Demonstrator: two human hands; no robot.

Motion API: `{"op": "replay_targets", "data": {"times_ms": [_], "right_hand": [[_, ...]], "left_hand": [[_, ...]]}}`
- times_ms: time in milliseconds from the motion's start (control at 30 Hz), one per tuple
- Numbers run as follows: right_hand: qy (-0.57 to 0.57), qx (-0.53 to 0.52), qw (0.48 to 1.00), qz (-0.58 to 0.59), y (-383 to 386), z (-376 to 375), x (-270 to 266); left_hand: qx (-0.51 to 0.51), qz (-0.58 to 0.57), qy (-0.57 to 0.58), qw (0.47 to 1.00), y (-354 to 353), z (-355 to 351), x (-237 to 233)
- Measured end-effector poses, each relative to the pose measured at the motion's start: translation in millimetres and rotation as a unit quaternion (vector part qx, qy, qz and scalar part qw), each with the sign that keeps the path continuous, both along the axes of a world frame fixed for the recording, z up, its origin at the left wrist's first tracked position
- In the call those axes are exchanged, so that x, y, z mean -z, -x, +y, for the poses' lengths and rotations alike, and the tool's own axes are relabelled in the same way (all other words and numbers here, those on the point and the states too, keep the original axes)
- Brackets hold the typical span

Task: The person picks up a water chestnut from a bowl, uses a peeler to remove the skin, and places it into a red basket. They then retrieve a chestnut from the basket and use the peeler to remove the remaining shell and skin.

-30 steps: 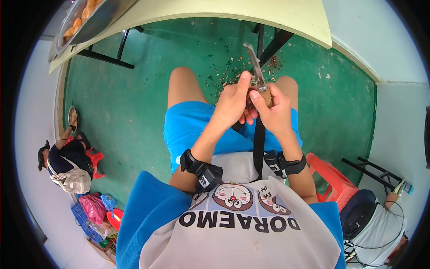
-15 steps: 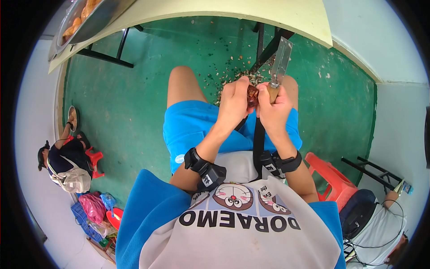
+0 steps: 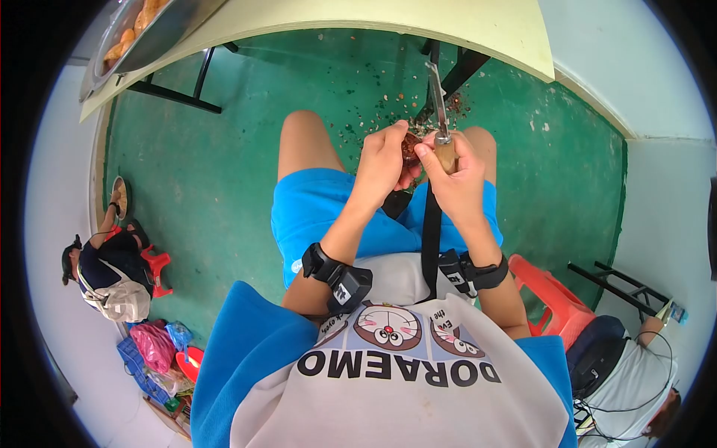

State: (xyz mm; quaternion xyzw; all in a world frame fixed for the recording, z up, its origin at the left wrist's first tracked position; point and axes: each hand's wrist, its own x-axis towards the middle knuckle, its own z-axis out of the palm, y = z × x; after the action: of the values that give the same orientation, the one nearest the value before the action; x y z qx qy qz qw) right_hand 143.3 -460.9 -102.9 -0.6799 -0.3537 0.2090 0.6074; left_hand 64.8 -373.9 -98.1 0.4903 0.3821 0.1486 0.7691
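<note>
My left hand is closed around a dark reddish-brown lump with a rough, mottled surface; its exact kind does not show. In my right hand is a knife, gripped by its wooden handle. Its metal blade points away from me and appears narrow, turned nearly edge-on. My right thumb and fingers come up against the lump's right side. Both hands are close together above the gap between my knees. Small pale and brown scraps litter the green floor beyond them.
A pale table with black legs runs across the front. On its left is a metal basin with orange-brown pieces. Another person sits at left by bags. A red stool and another person are at right.
The knife has turned from broad side showing to nearly edge-on, its tip swinging left. My left hand and the lump have shifted slightly left, and the lump has been turned.
</note>
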Motion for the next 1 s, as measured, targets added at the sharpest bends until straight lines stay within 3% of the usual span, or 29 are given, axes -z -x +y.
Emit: {"op": "replay_targets", "data": {"times_ms": [167,233,267,367,433,467,567,633,700,767,900,967,1000], "right_hand": [[-0.007,0.02,1.0,-0.018,1.8,0.7,4.4],[0.033,0.052,0.958,0.279,2.1,-1.8,-6.5],[0.033,0.051,0.958,0.279,0.2,-2.0,-8.2],[0.014,0.065,0.958,0.278,-3.9,-3.3,-8.2],[-0.005,0.096,0.993,0.074,-4.7,-3.1,-3.6],[-0.005,0.096,0.993,0.075,-4.9,-3.9,-4.5],[-0.015,0.024,0.99,0.141,-5.8,-5.2,-7.5],[-0.022,-0.086,0.995,-0.045,-8.9,-4.8,-1.4],[-0.024,-0.095,0.995,-0.03,-8.0,-5.3,-0.4],[-0.002,-0.083,0.993,0.081,-2.9,-7.1,-1.6],[0.016,-0.054,0.992,0.112,-1.3,-6.1,-3.4],[0.014,0.013,0.995,0.098,-1.8,-5.0,-9.9],[0.013,0.017,0.996,0.09,-5.2,-5.6,-7.7]], "left_hand": [[-0.001,-0.001,0.006,1.0,-1.9,-1.1,-2.7],[-0.006,-0.025,0.065,0.998,0.0,0.3,0.2],[-0.01,-0.049,0.124,0.991,0.7,1.7,1.4],[-0.011,-0.002,0.067,0.998,1.5,8.0,-1.7],[0.003,0.012,0.048,0.999,1.7,8.8,-6.6],[0.015,0.026,0.028,0.999,1.7,8.5,-7.7],[-0.004,0.047,0.003,0.999,-3.2,3.2,-1.4],[0.008,0.058,-0.004,0.998,-1.3,3.4,-5.7],[0.02,0.069,-0.01,0.997,1.3,5.1,-12.4],[0.042,0.078,0.007,0.996,3.8,6.4,-17.7],[0.077,0.031,-0.006,0.997,5.1,5.8,-9.8],[0.139,-0.068,0.085,0.984,9.8,10.9,4.1],[0.158,-0.05,0.061,0.984,11.3,10.8,-2.4]]}}
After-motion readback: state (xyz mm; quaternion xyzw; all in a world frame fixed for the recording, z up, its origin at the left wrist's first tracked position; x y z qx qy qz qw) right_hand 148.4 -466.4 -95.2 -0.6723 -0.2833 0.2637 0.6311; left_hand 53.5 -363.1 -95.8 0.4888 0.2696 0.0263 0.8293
